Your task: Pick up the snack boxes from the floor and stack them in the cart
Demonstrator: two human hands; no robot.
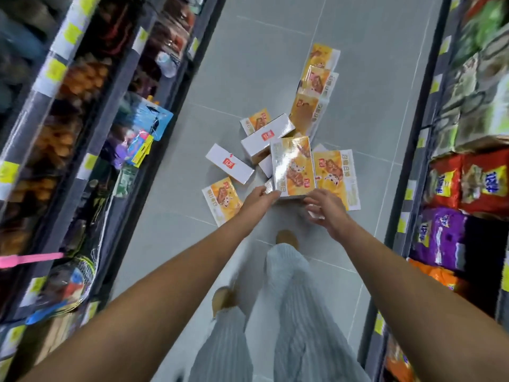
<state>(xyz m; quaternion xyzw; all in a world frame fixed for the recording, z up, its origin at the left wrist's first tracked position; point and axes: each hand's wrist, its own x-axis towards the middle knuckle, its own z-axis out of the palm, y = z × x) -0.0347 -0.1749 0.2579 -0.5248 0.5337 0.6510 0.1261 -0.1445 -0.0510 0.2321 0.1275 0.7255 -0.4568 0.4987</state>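
Observation:
Several yellow-and-white snack boxes lie scattered on the grey tiled floor (248,64) of a shop aisle. My left hand (259,201) grips the near left corner of one shiny yellow snack box (293,168), which is lifted above the pile. My right hand (327,210) hovers at the box's near right corner with its fingers spread, and I cannot tell if it touches. Another flat box (337,175) lies just right of it, one (221,199) lies to the left, and white-sided boxes (230,164) sit behind. No cart is in view.
Shelving with hanging goods (82,147) lines the left side. Shelves of bagged snacks (462,175) line the right side. My legs in light striped trousers (292,312) and my shoes stand on the floor just before the pile.

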